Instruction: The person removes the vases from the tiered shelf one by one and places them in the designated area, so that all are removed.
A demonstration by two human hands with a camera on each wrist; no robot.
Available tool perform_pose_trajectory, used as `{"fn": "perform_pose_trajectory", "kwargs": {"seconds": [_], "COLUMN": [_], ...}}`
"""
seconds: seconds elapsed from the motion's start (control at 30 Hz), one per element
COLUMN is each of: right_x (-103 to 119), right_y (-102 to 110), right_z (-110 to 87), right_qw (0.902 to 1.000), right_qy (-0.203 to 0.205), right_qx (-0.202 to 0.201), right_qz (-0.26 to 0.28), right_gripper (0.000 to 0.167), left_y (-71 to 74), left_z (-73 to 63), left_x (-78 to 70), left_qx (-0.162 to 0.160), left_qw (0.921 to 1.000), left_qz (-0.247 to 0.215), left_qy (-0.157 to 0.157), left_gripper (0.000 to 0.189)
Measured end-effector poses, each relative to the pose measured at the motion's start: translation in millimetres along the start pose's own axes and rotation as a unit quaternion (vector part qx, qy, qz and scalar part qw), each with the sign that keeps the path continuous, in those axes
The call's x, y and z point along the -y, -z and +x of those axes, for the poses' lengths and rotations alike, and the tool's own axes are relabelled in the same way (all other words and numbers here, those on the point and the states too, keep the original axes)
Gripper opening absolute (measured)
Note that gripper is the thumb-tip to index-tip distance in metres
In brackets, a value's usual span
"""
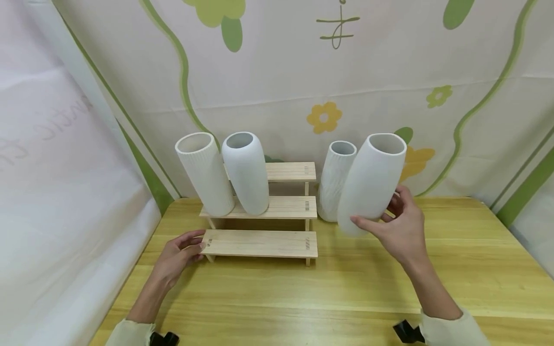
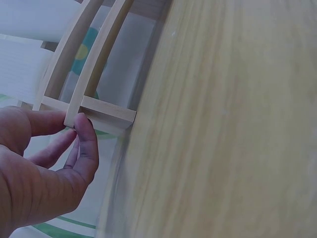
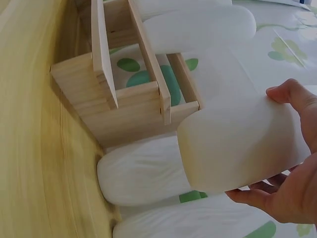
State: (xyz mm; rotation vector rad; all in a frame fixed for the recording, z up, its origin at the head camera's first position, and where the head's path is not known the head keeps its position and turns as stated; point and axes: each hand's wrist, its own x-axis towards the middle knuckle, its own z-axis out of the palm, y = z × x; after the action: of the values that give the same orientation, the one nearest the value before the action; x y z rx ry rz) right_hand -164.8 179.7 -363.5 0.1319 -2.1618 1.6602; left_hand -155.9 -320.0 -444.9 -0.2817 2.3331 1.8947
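My right hand (image 1: 402, 233) grips a smooth white vase (image 1: 373, 180), tilted and held above the table at the right. Its rounded base (image 3: 198, 153) is off the surface in the right wrist view. With thumb and fingers, my left hand (image 1: 175, 257) pinches the left end of the lowest step of a three-step wooden rack (image 1: 259, 243). A ribbed white vase (image 1: 205, 175) and a smooth white vase (image 1: 247, 175) stand side by side on the middle step. Just right of the rack, a textured white vase (image 1: 333, 187) stands partly behind the held one.
The wooden table (image 1: 277, 293) extends in front of the rack. In the right wrist view, another white vase (image 3: 193, 220) stands beside the textured one; the head view hides it. A printed white cloth (image 1: 268, 91) hangs behind, and more white cloth (image 1: 56, 192) is at left.
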Motion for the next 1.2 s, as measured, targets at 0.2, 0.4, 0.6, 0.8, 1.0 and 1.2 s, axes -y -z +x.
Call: {"fn": "perform_pose_trajectory", "kwargs": {"seconds": [0.2,0.4,0.6,0.8,1.0,1.2], "right_x": [-7.5,-16.2,-29.3,-41.8,-52.2,-60.7], "right_y": [14.8,30.6,47.1,63.1,74.7,84.9], "right_z": [3.7,8.8,13.0,19.4,24.4,28.0], "right_qw": [0.9995,0.9988,0.9981,0.9946,0.9911,0.9883], "right_qy": [-0.011,-0.019,-0.035,-0.064,-0.081,-0.094], "right_qx": [-0.017,-0.029,-0.039,-0.05,-0.063,-0.065], "right_qz": [-0.025,-0.033,-0.032,-0.065,-0.085,-0.1], "right_gripper": [0.088,0.089,0.088,0.085,0.083,0.083], "left_y": [-0.2,0.0,0.9,1.4,1.5,1.7], "left_z": [1.0,1.1,0.4,0.0,0.8,1.3], "left_x": [0.3,1.2,1.4,1.4,2.0,3.4], "left_qx": [-0.002,0.003,0.006,0.008,0.008,0.003], "left_qw": [1.0,1.0,0.9999,0.9999,0.9999,0.9999], "left_qz": [-0.002,-0.004,-0.003,-0.001,-0.002,-0.004], "left_qy": [0.0,-0.004,-0.008,-0.007,-0.009,-0.011], "left_gripper": [0.056,0.056,0.055,0.056,0.055,0.053]}}
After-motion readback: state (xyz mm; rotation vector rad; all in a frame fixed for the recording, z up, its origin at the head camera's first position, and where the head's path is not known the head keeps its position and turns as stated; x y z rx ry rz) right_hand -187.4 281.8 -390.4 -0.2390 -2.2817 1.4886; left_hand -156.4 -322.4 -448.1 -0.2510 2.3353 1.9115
